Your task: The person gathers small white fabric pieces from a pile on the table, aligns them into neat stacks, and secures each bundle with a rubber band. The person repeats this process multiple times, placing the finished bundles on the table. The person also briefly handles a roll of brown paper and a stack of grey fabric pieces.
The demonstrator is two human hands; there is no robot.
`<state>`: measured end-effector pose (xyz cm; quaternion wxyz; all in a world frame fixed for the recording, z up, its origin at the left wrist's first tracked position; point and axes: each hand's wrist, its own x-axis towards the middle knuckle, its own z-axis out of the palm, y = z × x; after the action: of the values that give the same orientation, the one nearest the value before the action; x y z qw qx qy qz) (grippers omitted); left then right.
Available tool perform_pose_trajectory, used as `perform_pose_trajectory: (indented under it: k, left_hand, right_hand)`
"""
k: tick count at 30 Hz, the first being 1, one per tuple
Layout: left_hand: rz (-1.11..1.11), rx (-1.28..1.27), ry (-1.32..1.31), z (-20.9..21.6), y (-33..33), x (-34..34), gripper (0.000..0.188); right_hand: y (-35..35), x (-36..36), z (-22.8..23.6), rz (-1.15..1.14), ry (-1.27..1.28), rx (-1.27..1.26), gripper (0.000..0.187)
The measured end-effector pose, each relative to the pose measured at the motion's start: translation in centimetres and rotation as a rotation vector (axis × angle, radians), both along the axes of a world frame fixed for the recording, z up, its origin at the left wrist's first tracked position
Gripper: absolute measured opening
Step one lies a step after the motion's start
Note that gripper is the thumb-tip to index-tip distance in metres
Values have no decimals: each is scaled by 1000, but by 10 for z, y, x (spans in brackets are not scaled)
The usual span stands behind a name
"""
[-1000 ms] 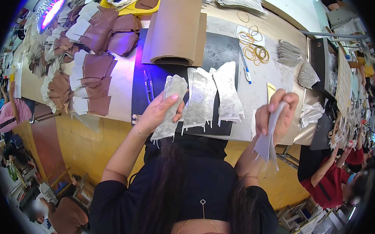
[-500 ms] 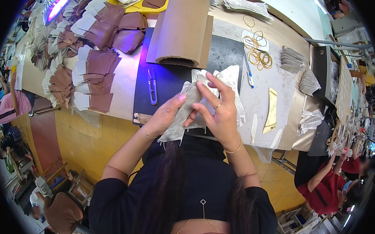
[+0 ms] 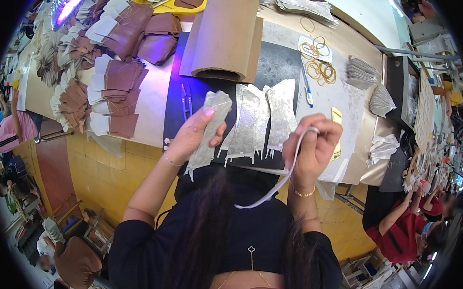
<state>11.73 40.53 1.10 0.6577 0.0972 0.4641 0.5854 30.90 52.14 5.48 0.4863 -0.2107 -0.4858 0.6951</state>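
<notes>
My left hand (image 3: 194,137) is wrapped around a grey mottled piece (image 3: 211,126) of leather-like material, tilted up, with short threads at its lower end. Between the fingers of my right hand (image 3: 315,143) is pinched a thin white strip (image 3: 276,188), which curves down and left in front of my dark shirt. On the black mat (image 3: 278,58) between my hands lie several more grey pieces (image 3: 246,121), with thread ends along their near edges. Blue-handled thread snips (image 3: 186,101) rest on the mat behind my left hand, partly hidden.
A brown half-round form (image 3: 224,29) stands at the back of the mat. Brown and white pieces (image 3: 116,96) are stacked at the left. Rubber bands (image 3: 320,70), a pen (image 3: 307,88) and a yellow template (image 3: 336,130) lie right. Grey stacks (image 3: 362,73) sit farther right. People work on both sides.
My right hand has left the grey piece and moved right, now holding the white strip. My left hand has shifted slightly left with its piece, uncovering the grey pieces on the mat.
</notes>
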Motion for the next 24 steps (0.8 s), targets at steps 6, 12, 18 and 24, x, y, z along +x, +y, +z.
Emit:
perform_pose_trajectory:
  k: [6, 12, 18, 24]
  left_hand:
    - [-22, 64, -56, 2, -8, -8, 38]
    - [-86, 76, -82, 8, -3, 4, 38]
    - [-13, -32, -13, 10, 4, 4, 38]
    - [-136, 4, 64, 1, 3, 4, 42]
  right_hand:
    - [23, -42, -35, 54, -802, 613, 39]
    - [9, -40, -22, 244, -630, 587, 31]
    - [10, 0, 7, 509, 129, -217, 13]
    - [50, 28, 11, 130, -16, -184, 9]
